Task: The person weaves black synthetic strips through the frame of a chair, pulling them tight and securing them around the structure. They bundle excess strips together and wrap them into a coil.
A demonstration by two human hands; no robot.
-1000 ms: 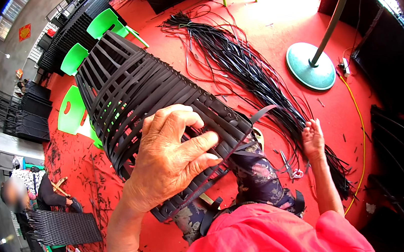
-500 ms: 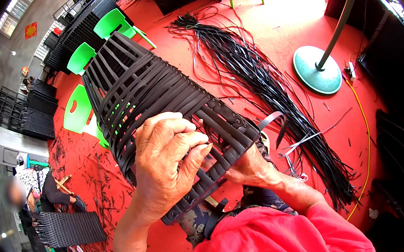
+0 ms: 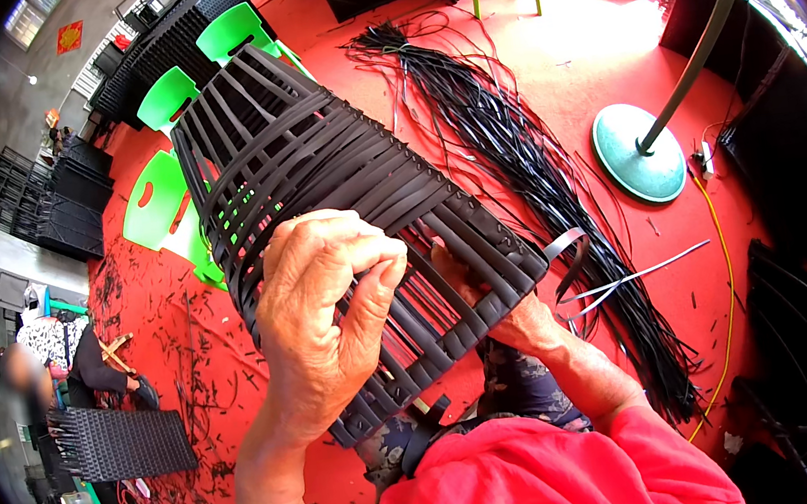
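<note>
A dark woven panel (image 3: 342,159) of flat black strips on a frame slants across the middle, its near end above my lap. Crosswise strips lie close together in its middle, while lengthwise strips show gaps near me. Over its near left part, my left hand (image 3: 323,297) is closed, thumb tip against the curled fingers; what it pinches, if anything, is hidden. My right hand (image 3: 469,289) reaches under the panel from the right, partly seen through the gaps, its fingertips mostly covered. A loose curled strip (image 3: 570,252) sticks out from the panel's right corner.
A long bundle of black strips (image 3: 522,147) lies on the red floor to the right. Beyond it stand a round pole base (image 3: 635,155) and a yellow cable (image 3: 727,283). Green chairs (image 3: 156,202) stand far left. Another person (image 3: 84,357) sits at left beside a woven panel (image 3: 130,444).
My left hand has shifted slightly left, its thumb drawing in against the curled fingers. Beneath the panel, my right hand has moved up, and more of it shows through the gaps.
</note>
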